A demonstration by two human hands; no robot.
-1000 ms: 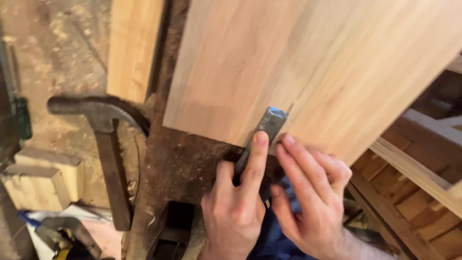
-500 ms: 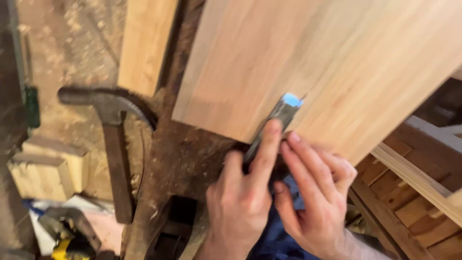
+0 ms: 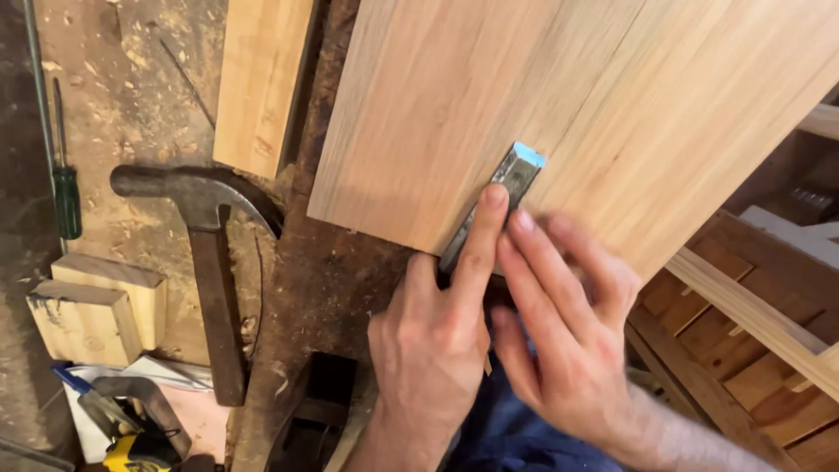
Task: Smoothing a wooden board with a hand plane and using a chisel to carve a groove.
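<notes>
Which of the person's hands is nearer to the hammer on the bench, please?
Left. The left hand lies just right of the hammer, apart from it; the right hand is farther right, beyond the left.

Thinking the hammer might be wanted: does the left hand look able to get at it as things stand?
Probably yes. The hammer lies uncovered on the bench just left of the left hand, nothing between them; but that hand presses a metal tool on the board.

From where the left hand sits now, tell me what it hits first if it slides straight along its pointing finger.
The left hand points up-right along the metal blade; beyond its blue tip lies only bare wooden panel, as far as the picture shows.
</notes>
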